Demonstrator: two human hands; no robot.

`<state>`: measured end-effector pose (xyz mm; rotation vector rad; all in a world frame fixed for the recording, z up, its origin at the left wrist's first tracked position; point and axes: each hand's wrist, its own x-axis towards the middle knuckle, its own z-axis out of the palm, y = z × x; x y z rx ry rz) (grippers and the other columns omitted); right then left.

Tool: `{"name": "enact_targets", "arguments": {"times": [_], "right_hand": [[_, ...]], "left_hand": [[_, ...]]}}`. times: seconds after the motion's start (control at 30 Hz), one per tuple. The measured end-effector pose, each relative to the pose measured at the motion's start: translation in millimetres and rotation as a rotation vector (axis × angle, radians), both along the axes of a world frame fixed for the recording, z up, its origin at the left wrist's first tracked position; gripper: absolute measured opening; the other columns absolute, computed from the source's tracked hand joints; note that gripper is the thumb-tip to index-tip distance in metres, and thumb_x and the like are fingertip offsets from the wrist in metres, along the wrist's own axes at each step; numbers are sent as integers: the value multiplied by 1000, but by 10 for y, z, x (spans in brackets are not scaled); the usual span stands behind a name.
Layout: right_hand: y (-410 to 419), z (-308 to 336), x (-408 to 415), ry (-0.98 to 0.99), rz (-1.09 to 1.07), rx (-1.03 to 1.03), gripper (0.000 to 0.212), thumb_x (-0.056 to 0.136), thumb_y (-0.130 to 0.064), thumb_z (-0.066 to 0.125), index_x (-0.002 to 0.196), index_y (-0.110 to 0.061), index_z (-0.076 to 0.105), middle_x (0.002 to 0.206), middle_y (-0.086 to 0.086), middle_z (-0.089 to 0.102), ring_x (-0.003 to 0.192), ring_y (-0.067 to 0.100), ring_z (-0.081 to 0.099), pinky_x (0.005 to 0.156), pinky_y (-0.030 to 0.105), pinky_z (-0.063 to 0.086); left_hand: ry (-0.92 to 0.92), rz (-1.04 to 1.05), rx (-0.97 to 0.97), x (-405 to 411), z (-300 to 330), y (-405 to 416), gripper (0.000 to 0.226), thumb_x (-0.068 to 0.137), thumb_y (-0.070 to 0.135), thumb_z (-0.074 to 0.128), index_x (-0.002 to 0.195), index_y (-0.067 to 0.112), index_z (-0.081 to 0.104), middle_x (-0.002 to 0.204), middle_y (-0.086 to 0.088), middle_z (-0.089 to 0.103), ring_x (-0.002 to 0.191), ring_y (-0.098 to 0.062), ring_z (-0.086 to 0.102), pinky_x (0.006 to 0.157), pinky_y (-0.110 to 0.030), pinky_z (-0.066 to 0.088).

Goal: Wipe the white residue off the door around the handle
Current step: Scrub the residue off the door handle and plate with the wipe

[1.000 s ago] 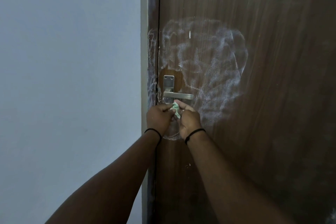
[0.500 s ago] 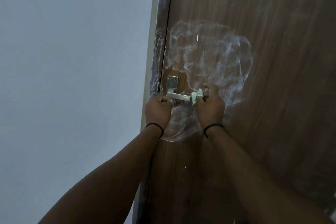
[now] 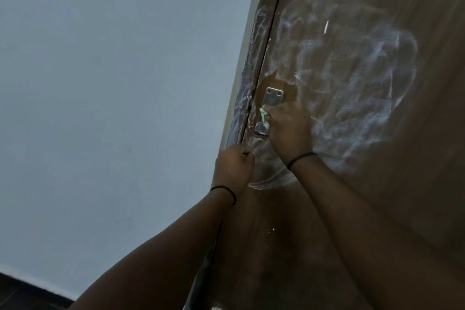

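A brown wooden door (image 3: 377,209) carries a wide patch of white residue (image 3: 352,70) above and right of its metal handle plate (image 3: 272,97). My right hand (image 3: 289,128) covers the lever and presses a small pale green cloth (image 3: 264,118) against the plate. Its fingers are closed on the cloth. My left hand (image 3: 234,166) is a closed fist at the door's left edge, below the handle, and I see nothing in it. A small cleaned oval of bare wood surrounds the top of the plate.
The door frame (image 3: 247,78) left of the door also has white smears. A plain pale wall (image 3: 113,83) fills the left side. A dark floor strip (image 3: 25,292) shows at the bottom left.
My right hand has moved the green cloth from the lever's tip left onto the handle plate. My left hand has come off the lever and dropped to the door's edge. The view has tilted.
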<state>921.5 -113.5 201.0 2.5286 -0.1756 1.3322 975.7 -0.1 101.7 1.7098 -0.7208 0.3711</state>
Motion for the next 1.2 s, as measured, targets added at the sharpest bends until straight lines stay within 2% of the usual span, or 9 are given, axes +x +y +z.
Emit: {"name": "enact_targets", "arguments": {"times": [0.13, 0.3, 0.43, 0.57, 0.73, 0.83, 0.9, 1.0, 1.2], "right_hand": [[180, 110, 217, 164, -26, -82, 24, 86, -4, 56, 94, -18, 74, 85, 4, 71, 94, 29, 56, 79, 38, 42], [185, -192, -37, -84, 196, -161, 6, 90, -14, 66, 92, -17, 71, 76, 1, 65, 79, 21, 53, 70, 33, 38], [101, -787, -254, -294, 198, 585, 13, 82, -12, 74, 94, -17, 75, 86, -6, 69, 79, -4, 56, 73, 2, 39], [-32, -740, -61, -646, 178, 1311, 13, 80, -9, 77, 92, -14, 73, 85, 2, 74, 77, 14, 72, 68, 24, 59], [96, -460, 284, -818, 290, 1352, 4, 80, -2, 73, 80, -6, 71, 66, -1, 69, 62, 18, 69, 61, 35, 60], [140, -492, 414, -931, 360, 1321, 5, 82, 3, 70, 86, 1, 72, 61, -11, 66, 55, 1, 64, 53, 14, 51], [118, -554, 467, -925, 335, 1260, 5, 83, -2, 71, 83, 3, 71, 70, 3, 70, 60, 1, 64, 56, 8, 49], [27, -724, 432, -776, 232, 1085, 7, 86, -10, 70, 86, -3, 72, 91, 13, 70, 80, 17, 64, 73, 19, 51], [-45, -938, 327, -583, 191, 883, 4, 86, -13, 69, 82, -13, 71, 85, 5, 68, 79, 17, 61, 73, 37, 55]], "left_hand": [[34, 10, 22, 62, -112, 46, 21, 82, 8, 57, 70, 22, 68, 68, 12, 62, 61, -3, 53, 56, -13, 36], [136, 30, -5, 89, -171, 43, 19, 87, 11, 56, 81, 15, 74, 76, 3, 70, 67, -10, 60, 57, -11, 38], [136, 47, -24, 87, -220, 32, 20, 90, 12, 54, 78, 10, 69, 75, -2, 69, 69, -16, 61, 56, -13, 39], [98, 54, -43, 84, -261, 7, 23, 94, 18, 54, 77, 11, 67, 71, 0, 66, 66, -12, 58, 56, -15, 39], [61, 70, -53, 184, -316, 27, 22, 96, 24, 56, 80, 16, 68, 72, 8, 62, 65, -5, 54, 59, -14, 35], [25, 57, -40, 211, -393, 23, 23, 97, 26, 55, 79, 17, 68, 73, 6, 64, 67, -7, 57, 60, -17, 38], [-2, 38, -32, 223, -443, 13, 22, 97, 26, 56, 80, 19, 67, 73, 7, 64, 67, -8, 58, 60, -18, 40], [-10, 32, -40, 228, -530, -7, 22, 97, 27, 55, 77, 21, 65, 69, 10, 61, 64, -6, 57, 59, -16, 39], [-31, 13, -30, 138, -591, -91, 20, 95, 23, 56, 79, 18, 67, 74, 5, 67, 67, -8, 58, 62, -30, 50]]}}
